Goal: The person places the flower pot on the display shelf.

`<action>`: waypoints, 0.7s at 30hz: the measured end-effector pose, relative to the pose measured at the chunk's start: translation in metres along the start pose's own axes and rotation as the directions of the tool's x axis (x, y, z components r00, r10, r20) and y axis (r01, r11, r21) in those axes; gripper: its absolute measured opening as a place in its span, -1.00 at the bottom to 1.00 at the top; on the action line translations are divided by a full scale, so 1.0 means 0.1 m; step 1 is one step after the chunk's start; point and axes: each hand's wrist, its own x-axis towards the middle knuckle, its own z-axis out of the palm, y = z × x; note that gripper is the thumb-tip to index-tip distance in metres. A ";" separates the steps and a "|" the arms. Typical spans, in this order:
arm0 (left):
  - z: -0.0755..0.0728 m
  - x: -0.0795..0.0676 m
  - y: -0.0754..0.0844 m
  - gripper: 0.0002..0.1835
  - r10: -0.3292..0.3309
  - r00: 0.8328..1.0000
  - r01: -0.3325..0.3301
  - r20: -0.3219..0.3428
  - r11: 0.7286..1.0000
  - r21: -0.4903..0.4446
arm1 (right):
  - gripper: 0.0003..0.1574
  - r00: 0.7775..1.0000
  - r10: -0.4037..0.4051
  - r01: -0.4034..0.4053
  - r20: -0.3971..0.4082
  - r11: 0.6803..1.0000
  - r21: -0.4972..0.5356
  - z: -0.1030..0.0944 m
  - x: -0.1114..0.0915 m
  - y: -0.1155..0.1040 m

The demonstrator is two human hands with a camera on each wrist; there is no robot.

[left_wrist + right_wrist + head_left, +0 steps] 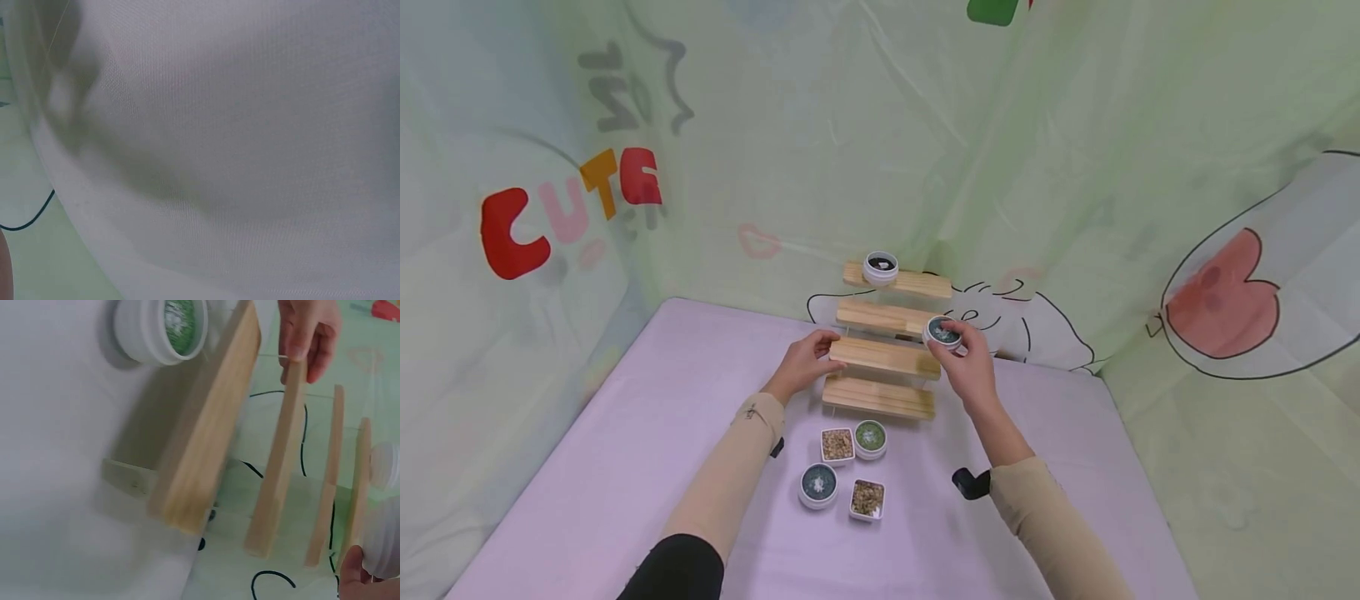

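The right hand (972, 367) pinches a round white tub (938, 335) at the stepped wooden rack's (883, 356) right end; the left hand (805, 362) grips the opposite end, planks (878, 315) running crosswise between.

Plain lilac cloth (715, 358) lies before me, under a stepped rack (883, 357) of pale, streaky-grained wood. At its right, a white round jar (937, 335) has a dark teal, white-flecked top; the nearer green-topped jar (871, 438) is white too. Sleeves (718, 475) are beige, the far backdrop (775, 125) pale green, lettering (601, 179) at left red, pink and orange
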 end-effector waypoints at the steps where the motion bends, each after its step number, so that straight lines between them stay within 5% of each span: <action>1: 0.00 0.00 0.00 -0.36 0.000 1.000 0.000 -0.001 1.000 0.003 | -0.52 1.000 -0.002 0.002 -0.005 1.000 0.001 0.00 0.03 -0.03; 21: -0.01 0.01 -0.02 -0.36 0.018 1.000 -0.018 -0.001 1.000 0.014 | -0.44 0.995 -0.067 0.060 -0.073 0.995 -0.085 0.09 0.66 -0.40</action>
